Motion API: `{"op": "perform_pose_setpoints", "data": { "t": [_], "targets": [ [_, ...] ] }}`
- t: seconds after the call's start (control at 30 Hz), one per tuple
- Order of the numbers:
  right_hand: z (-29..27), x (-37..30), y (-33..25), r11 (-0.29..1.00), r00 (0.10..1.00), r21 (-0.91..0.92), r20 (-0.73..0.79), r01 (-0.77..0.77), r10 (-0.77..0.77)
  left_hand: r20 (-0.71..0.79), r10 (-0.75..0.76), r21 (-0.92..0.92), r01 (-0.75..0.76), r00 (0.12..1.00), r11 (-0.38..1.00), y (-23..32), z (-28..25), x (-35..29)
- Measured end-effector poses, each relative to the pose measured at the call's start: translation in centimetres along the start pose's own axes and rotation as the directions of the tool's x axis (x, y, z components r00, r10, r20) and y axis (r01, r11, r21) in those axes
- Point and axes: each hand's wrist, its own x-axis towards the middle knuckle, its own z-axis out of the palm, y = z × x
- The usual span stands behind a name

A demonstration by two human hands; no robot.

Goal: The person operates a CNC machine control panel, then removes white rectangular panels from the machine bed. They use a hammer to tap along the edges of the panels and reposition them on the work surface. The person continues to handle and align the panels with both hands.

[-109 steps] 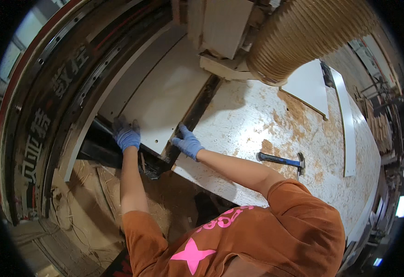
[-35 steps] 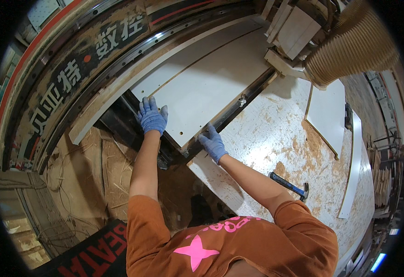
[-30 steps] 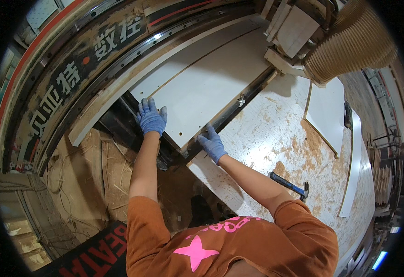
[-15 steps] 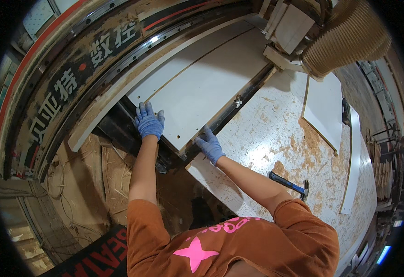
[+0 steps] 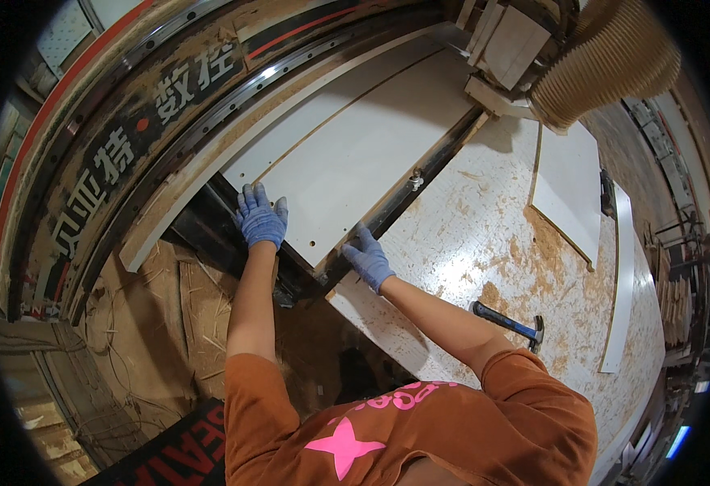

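A long white board [image 5: 355, 154] with a narrow groove along it and small drilled holes near its close end lies across the machine. My left hand [image 5: 260, 219], in a blue glove, rests on the left corner of that end, fingers spread. Gloved the same way, my right hand [image 5: 368, 256] is at the board's right edge, beside the dark metal rail [image 5: 387, 212]. Its fingers are extended and hold nothing that I can see. A claw hammer [image 5: 507, 324] with a blue and black handle lies on the dusty white table [image 5: 452, 292] near my right forearm.
At the far right of the table lie a white panel [image 5: 567, 194] and a narrow white strip [image 5: 617, 283]. A ribbed dust hose [image 5: 610, 65] and machine head [image 5: 511, 50] stand at the back right. The machine's long beam [image 5: 160, 113] runs along the left. Sawdust covers much around.
Almost nothing differs. The view has shifted slightly, and both hands keep their places at the close end of the board.
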Motion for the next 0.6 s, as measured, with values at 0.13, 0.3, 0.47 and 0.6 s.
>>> {"op": "perform_pose_setpoints", "data": {
  "t": [0.13,0.3,0.47,0.6],
  "targets": [
    [-0.1,-0.1,-0.5,1.0,1.0,0.014,0.009,0.004,-0.005,0.013,-0.004,0.003,0.004,1.0,1.0,0.0,-0.1,0.0],
    [0.0,0.3,0.4,0.998,0.998,-0.005,-0.007,0.056,-0.057,-0.001,0.005,0.0,-0.005,1.0,1.0,0.0,0.0,0.0],
    [-0.1,0.2,0.2,0.999,1.0,0.043,0.031,0.001,-0.002,-0.023,0.01,-0.007,-0.01,1.0,1.0,-0.1,0.3,0.0],
    [0.1,0.3,0.5,0.999,0.999,0.005,-0.007,0.052,-0.052,-0.025,0.017,-0.004,-0.017,1.0,1.0,-0.1,0.2,0.0]
  ]
}}
